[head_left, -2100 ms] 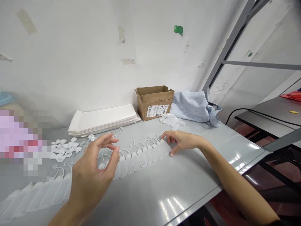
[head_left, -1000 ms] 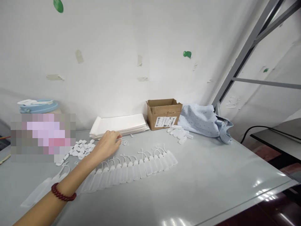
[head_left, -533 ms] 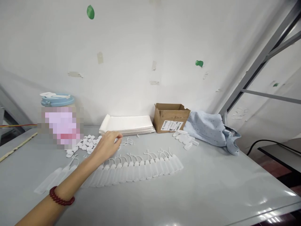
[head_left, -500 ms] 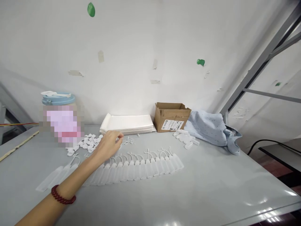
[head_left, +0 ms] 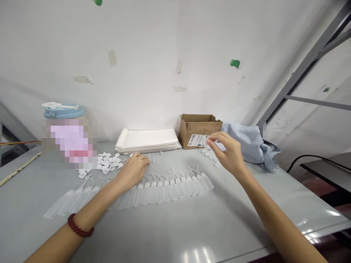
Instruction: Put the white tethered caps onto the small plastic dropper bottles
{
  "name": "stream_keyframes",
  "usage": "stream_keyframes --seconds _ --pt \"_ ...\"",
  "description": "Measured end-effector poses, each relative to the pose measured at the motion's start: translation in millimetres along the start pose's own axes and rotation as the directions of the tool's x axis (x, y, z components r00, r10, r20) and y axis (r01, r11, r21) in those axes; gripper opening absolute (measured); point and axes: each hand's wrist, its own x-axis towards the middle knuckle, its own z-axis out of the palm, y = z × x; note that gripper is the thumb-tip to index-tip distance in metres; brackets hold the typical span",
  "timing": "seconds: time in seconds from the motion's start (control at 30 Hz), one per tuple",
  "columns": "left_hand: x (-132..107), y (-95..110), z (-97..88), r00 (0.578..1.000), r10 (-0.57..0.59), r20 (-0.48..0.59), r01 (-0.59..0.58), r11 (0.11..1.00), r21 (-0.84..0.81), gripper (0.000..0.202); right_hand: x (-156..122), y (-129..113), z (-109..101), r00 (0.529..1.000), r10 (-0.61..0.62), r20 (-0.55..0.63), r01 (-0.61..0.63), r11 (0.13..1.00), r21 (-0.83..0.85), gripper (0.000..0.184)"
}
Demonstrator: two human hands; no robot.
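Observation:
My left hand (head_left: 134,168), a dark red beaded bracelet (head_left: 79,225) on its wrist, is over the small white plastic strips (head_left: 153,158). Its fingers are bent together, and what they hold, if anything, is hidden. Below it runs a row of translucent flat tags with white loop straps (head_left: 167,191), partly covered by my left forearm. My right hand (head_left: 229,151) is raised in front of the cardboard box, thumb and forefinger pinched. I cannot make out anything between them. Loose clear plastic pieces (head_left: 210,155) lie just beyond it, partly hidden.
White caps (head_left: 108,163) are heaped left of my left hand. Against the wall stand a stack of white sheets (head_left: 149,140), an open cardboard box (head_left: 189,128) and a pale blue cloth (head_left: 246,142). A blue-lidded container (head_left: 64,111) stands far left, its front blurred.
My right hand has come into view from the right, over the loose clear pieces. My left hand has shifted slightly right, its fingers lower over the strips. The view has tilted slightly.

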Motion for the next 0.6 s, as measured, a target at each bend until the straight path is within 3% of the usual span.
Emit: stream_keyframes --seconds 0.1,0.27,0.43,0.6 --pt "-2.6 0.4 -0.2 1.000 0.012 -0.013 -0.012 1.000 -0.004 0.036 -1.4 33.3 7.3 0.993 0.095 0.067 -0.085 0.986 -0.145 0.015" --pt "-5.3 -0.7 -1.2 0.998 -0.002 -0.067 0.001 1.000 -0.007 0.042 -14.1 71.9 17.2 0.956 0.238 0.171 -0.180 0.938 -0.295 0.029" --pt "-10.1 9.5 -5.6 0.979 -0.059 -0.194 0.050 0.998 -0.049 0.035 -19.5 85.6 23.6 0.929 0.319 0.187 -0.248 0.913 -0.324 0.035" --pt "-11.2 29.9 -18.7 0.954 -0.135 -0.266 0.092 0.982 -0.167 0.023 -18.7 84.9 26.7 0.946 0.291 0.140 -0.239 0.922 -0.304 0.034"
